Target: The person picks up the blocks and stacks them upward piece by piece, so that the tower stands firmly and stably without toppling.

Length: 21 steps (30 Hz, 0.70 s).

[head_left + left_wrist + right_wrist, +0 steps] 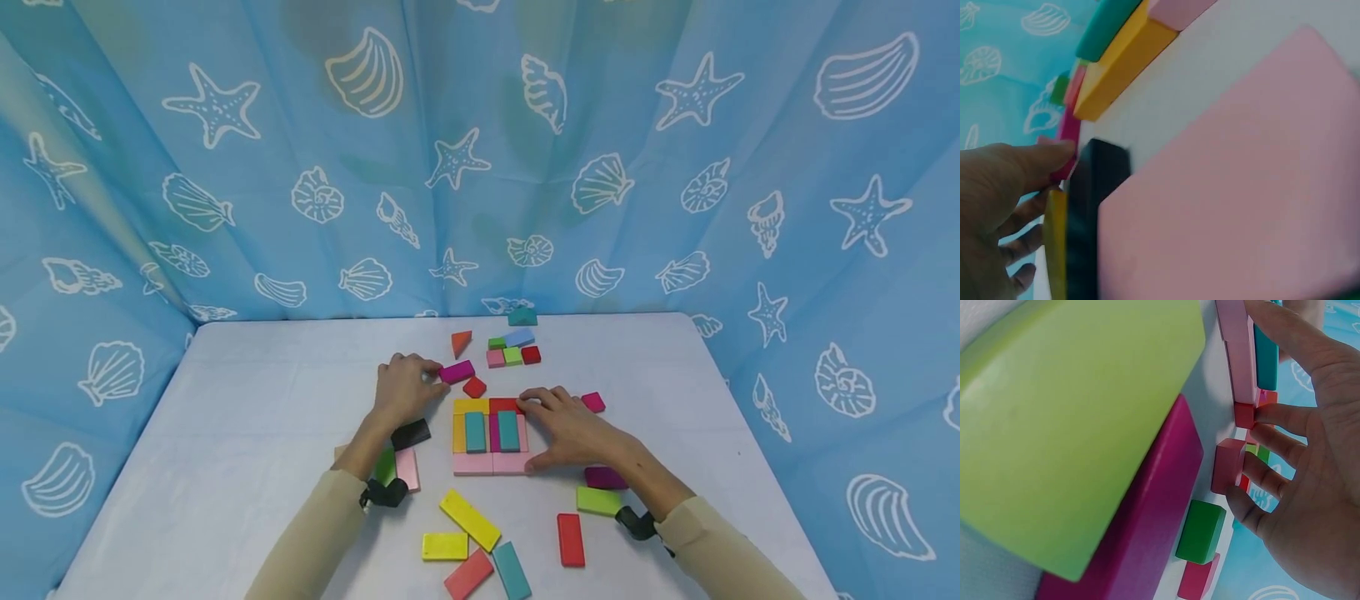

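Note:
My left hand [406, 388] pinches a magenta rectangular block [457, 372] by its left end, between thumb and forefinger; the left wrist view also shows this magenta block [1070, 132]. Front right of it lies a flat rectangle of blocks with yellow [471, 406], red [504, 405] and pink blocks [472, 465] along its edges. Two teal blocks [476, 432] lie on top. At the rectangle's right side is my right hand [573, 427], fingers spread, thumb at the pink corner and fingertips at the red block's end. A small red block [474, 387] sits between the magenta block and the rectangle.
Behind stand an orange wedge [461, 343], a teal triangle [522, 317] and several small blocks [513, 357]. A black block [411, 433] lies under the left wrist. Yellow [446, 547], red [571, 540] and lime blocks [597, 501] lie in front, near both forearms.

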Tool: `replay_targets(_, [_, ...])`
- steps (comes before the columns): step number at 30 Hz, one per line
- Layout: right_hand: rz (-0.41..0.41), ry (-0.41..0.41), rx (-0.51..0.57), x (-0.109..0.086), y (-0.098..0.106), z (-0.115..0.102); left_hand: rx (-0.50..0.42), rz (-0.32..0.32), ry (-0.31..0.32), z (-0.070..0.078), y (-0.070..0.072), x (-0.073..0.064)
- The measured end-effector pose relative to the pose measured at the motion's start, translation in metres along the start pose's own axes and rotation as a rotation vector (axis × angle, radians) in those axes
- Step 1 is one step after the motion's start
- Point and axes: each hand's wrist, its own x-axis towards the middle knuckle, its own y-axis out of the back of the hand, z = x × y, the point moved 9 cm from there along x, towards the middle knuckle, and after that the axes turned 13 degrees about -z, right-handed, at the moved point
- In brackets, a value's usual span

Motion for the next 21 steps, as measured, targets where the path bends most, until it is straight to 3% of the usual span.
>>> replay_targets(6, [-0.008,-0.006,0.003,-0.001,0.001,0.0,-0.051,-0.075,-0.019,-0.023,0.011,-0.011])
replay_targets(9, [-0.006,-0.012,0.002,-0.001,0.0,0.0,-0.083,-0.147,-0.031,-0.036,0.016,-0.021])
replay_targets(14, [-0.01,-0.017,-0.002,0.0,-0.002,0.001,-0.071,-0.274,-0.077,-0.053,0.01,-0.034])
replay_targets(21, [-0.006,-0.011,-0.005,0.0,0.001,-0.001,-0.086,-0.275,-0.092,-0.063,0.01,-0.038])
